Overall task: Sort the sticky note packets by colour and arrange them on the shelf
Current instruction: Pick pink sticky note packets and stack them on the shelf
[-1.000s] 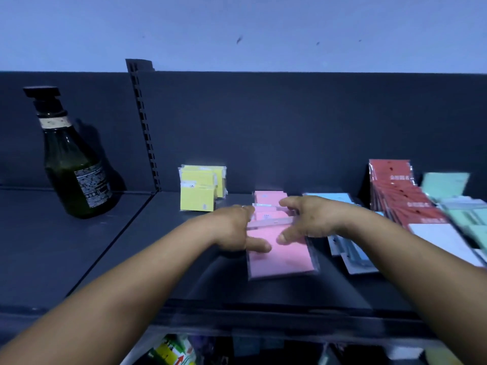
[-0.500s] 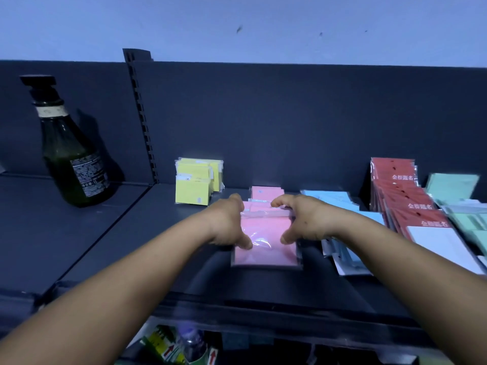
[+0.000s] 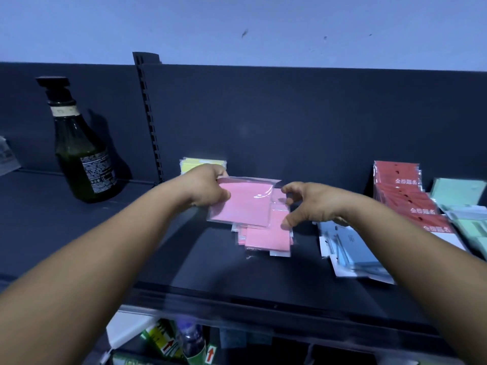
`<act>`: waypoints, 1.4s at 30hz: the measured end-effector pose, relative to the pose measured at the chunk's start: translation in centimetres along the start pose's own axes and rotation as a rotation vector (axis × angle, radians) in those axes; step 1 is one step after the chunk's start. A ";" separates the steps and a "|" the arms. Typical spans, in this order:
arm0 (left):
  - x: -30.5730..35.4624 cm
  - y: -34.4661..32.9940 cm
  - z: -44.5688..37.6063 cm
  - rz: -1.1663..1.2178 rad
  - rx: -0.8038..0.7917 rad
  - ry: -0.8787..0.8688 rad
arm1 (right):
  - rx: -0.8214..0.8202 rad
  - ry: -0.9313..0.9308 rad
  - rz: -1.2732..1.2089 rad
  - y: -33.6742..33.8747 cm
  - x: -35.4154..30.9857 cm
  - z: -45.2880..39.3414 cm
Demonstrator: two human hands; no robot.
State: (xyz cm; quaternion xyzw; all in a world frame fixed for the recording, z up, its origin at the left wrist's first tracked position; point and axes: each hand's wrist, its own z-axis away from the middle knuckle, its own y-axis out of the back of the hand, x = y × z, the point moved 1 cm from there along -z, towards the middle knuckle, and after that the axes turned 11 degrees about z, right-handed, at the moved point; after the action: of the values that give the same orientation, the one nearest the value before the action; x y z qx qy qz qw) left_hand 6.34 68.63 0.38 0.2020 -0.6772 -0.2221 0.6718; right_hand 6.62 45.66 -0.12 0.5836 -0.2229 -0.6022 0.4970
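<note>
We are gripping a pink packet (image 3: 243,204) in our left hand (image 3: 208,187), lifted over the pink pile (image 3: 266,238) on the shelf (image 3: 210,267). Our right hand (image 3: 307,204) is hovering beside it, fingers curled, holding nothing. Yellow packets (image 3: 189,164) are standing behind.

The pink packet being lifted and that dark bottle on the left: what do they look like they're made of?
The pink packet, which the left hand holds, looks like matte paper in a clear glossy plastic sleeve: light glints off the film, and a see-through edge runs past the paper. The dark bottle looks like green-tinted glass or hard plastic, smooth and shiny, with a black pump cap and a printed label; which one, I can't tell.
</note>
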 end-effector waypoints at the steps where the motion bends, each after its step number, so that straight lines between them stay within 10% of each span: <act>1: -0.2 0.4 -0.1 -0.014 0.005 0.020 | -0.010 -0.004 0.062 -0.1 0.1 0.0; 13: -2.9 2.4 0.9 0.016 -0.026 0.156 | 0.030 0.032 0.406 -1.1 -1.0 -0.4; 22: -2.9 1.2 0.0 0.056 0.026 0.125 | -0.277 -0.037 0.432 -0.6 -0.3 0.7; 29: -1.7 -2.0 -1.0 -0.016 -0.038 0.146 | 0.047 -0.182 0.246 -0.4 -0.6 -0.8; 42: -1.2 -3.8 -3.0 -0.012 -0.050 0.128 | 0.024 -0.210 0.006 -1.3 0.9 -3.8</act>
State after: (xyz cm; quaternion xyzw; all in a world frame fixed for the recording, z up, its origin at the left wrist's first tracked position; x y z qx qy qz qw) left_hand 9.23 66.06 -2.78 0.2029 -0.6258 -0.2295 0.7173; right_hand 9.88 46.60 -2.56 0.5225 -0.2826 -0.6560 0.4656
